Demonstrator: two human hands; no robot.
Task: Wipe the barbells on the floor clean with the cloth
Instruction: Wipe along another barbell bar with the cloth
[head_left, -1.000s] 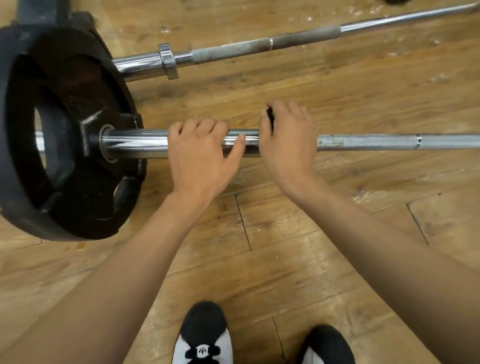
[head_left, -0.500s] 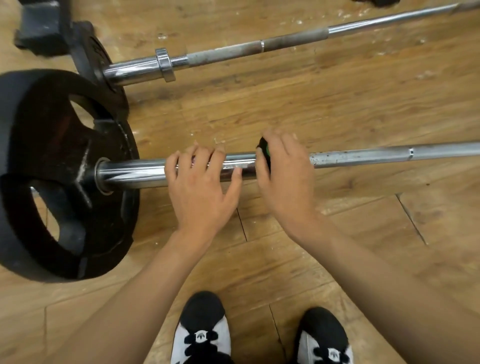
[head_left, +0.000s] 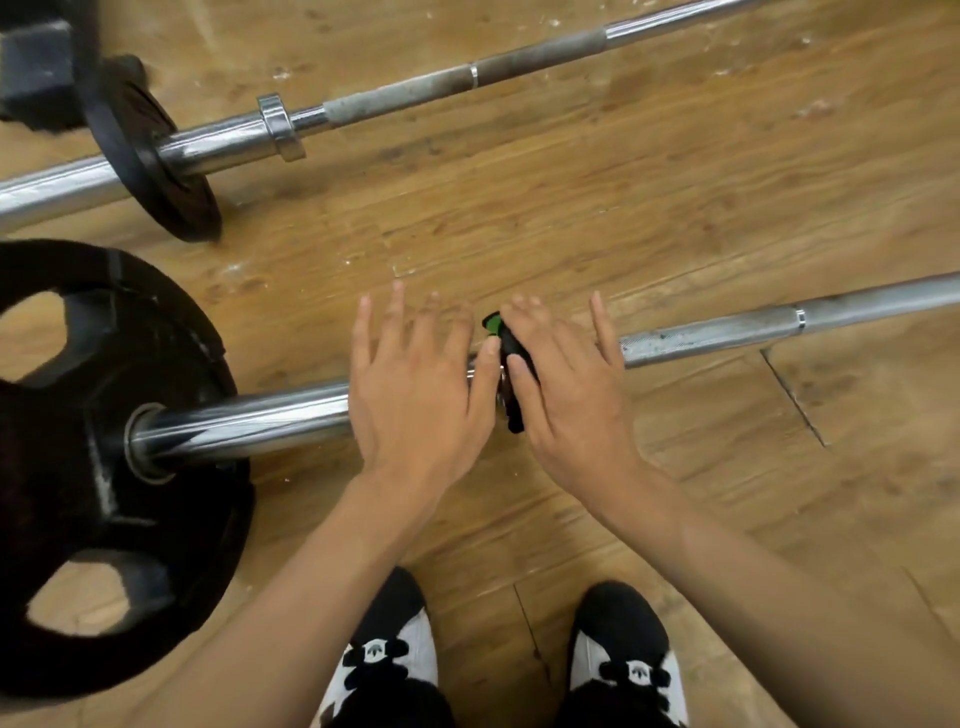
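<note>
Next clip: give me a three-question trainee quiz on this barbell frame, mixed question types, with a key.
1. True or false: both hands grip the near barbell tightly.
2. Which hand is nearer the large weight plate: A) left hand B) right hand?
3. Fill in: the black clip between the hands has a ____ tab.

Key: 1 false, the fingers are spread open above the bar. 2 A. 3 green.
</note>
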